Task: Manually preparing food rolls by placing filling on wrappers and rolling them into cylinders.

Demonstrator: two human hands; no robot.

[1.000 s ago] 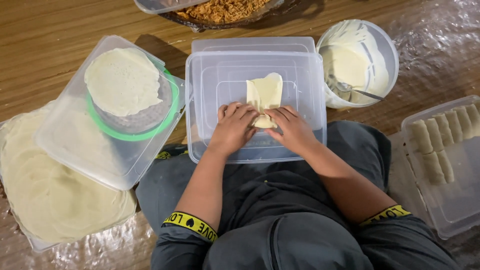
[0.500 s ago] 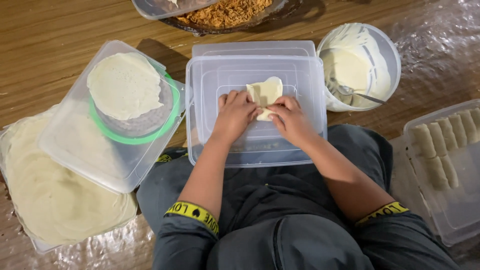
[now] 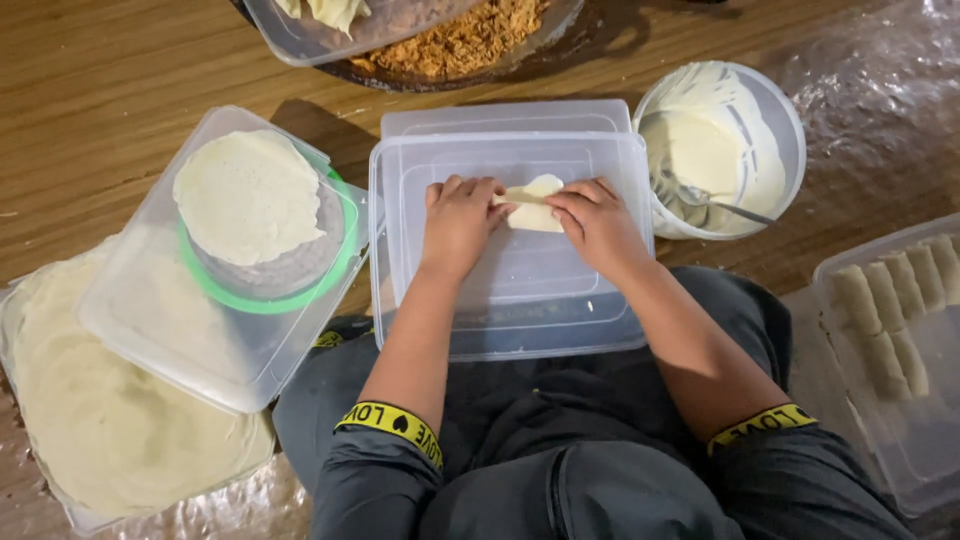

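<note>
Currently left hand (image 3: 458,222) and right hand (image 3: 598,222) both sit on one pale wrapper (image 3: 532,203), fingers curled onto its two ends and pinching it into a short roll; neither hand is free. That roll lies on the flat top of an upturned clear plastic container (image 3: 510,300), which serves as the work surface on the person's lap. Progress, judged from the layout: this piece looks mostly rolled but not sealed or put away. To the right, a clear tub (image 3: 935,440) already holds a row of finished rolls (image 3: 890,310), so several are done. Just beside the right hand stands a white bowl of pale paste (image 3: 715,150) with a spoon (image 3: 715,203) in it. To the left, a round stack of wrappers (image 3: 250,195) rests on another clear container (image 3: 200,340), with a bigger pile of sheets (image 3: 90,440) below it, so plenty is left. A dish of brown filling (image 3: 465,40) sits at the top on the wooden floor (image 3: 120,70), still well stocked.
</note>
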